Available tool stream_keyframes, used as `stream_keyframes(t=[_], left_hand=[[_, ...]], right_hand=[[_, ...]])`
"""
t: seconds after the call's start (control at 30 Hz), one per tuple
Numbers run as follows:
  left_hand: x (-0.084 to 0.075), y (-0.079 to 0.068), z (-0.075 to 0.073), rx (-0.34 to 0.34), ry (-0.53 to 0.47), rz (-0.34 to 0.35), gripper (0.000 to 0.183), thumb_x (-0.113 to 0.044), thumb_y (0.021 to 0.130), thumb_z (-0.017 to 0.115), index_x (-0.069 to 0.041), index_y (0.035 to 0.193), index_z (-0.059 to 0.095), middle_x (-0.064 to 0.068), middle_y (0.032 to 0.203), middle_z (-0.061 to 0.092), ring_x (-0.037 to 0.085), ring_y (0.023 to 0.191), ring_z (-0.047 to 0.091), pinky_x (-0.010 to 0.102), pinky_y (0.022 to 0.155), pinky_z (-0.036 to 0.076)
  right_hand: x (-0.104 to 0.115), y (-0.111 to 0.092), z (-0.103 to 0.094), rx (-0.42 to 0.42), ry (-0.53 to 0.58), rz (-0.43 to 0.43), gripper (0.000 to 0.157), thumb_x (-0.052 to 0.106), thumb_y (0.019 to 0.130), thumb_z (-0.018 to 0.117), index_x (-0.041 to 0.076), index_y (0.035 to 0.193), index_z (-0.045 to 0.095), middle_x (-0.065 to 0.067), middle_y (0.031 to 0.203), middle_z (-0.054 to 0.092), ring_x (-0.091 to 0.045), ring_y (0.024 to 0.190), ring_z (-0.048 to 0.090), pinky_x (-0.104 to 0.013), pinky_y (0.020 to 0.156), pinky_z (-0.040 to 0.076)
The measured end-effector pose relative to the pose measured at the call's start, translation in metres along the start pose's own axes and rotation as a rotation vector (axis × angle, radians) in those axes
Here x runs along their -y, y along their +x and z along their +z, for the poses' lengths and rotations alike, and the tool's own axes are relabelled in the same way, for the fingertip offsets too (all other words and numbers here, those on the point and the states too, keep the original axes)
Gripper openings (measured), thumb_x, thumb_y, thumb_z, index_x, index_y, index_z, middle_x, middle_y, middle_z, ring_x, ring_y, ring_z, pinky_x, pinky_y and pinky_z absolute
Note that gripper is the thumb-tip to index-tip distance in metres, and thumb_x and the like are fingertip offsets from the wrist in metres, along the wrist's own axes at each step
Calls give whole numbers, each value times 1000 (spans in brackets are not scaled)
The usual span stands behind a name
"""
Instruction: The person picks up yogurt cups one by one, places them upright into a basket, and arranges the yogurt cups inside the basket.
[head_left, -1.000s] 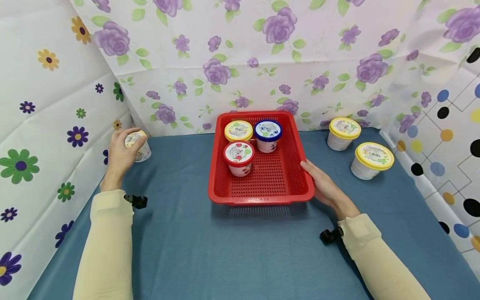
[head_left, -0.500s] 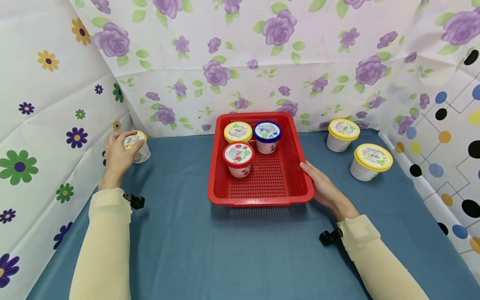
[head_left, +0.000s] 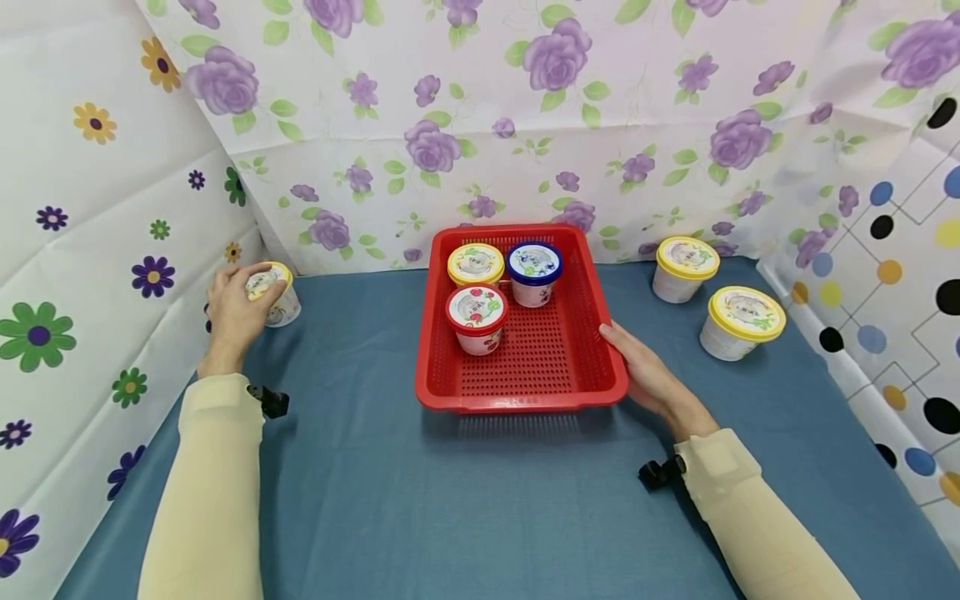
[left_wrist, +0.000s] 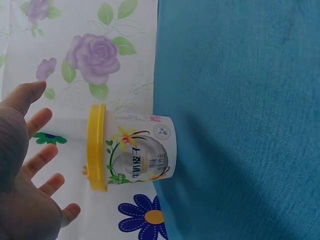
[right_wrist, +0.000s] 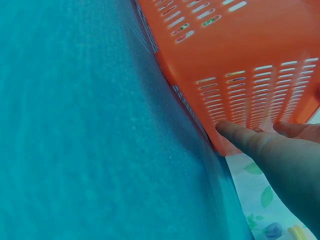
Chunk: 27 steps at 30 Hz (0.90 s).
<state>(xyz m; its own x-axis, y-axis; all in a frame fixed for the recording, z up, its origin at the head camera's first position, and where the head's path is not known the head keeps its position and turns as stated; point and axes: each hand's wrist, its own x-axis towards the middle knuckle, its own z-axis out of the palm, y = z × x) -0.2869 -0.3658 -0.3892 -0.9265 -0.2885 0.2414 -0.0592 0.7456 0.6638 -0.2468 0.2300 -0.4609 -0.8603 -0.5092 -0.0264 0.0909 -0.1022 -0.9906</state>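
Gripping basket with right hand, left hand spread beside cup

"How do the left arm and right arm lie?"

"Both reach forward, sleeved. The left runs nearly straight ahead, while the right slants inward."

"And the left hand?"

"Relaxed. The left wrist view shows its thumb and left fingers spread, tips apart, the palm dim at the frame's edge. From the left wrist, it angles slightly inward."

"The right hand, then?"

"Gripping, well apart from the other. It follows roughly the line of its forearm, and the right wrist view shows right fingers stretched out long."
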Motion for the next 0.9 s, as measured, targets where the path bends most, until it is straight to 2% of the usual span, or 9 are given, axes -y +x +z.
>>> stream_keyframes(t=[0.37,0.53,0.9], left_hand=[[14,3,6,-6,28,-28,61,-42,105,60,-6,153,48,23,163,26,47,152,13,71,116,8],[18,6,10,9,27,-60,65,-45,105,57,-6,155,45,24,164,23,48,151,16,71,116,10],[27,8,17,28,-71,-135,71,-42,103,65,-11,161,39,21,166,21,44,153,20,65,121,18]], right_hand=[[-1,0,-1,-7,-2,11,62,44,114,35,18,167,16,-34,149,40,-26,115,64,-36,92,58],[0,1,-1,-4,7,6,62,44,114,35,17,167,16,-34,149,39,-26,116,64,-36,92,58],[0,0,-2,2,-1,-2,62,43,114,34,18,167,15,-34,149,40,-26,112,67,-37,91,59]])
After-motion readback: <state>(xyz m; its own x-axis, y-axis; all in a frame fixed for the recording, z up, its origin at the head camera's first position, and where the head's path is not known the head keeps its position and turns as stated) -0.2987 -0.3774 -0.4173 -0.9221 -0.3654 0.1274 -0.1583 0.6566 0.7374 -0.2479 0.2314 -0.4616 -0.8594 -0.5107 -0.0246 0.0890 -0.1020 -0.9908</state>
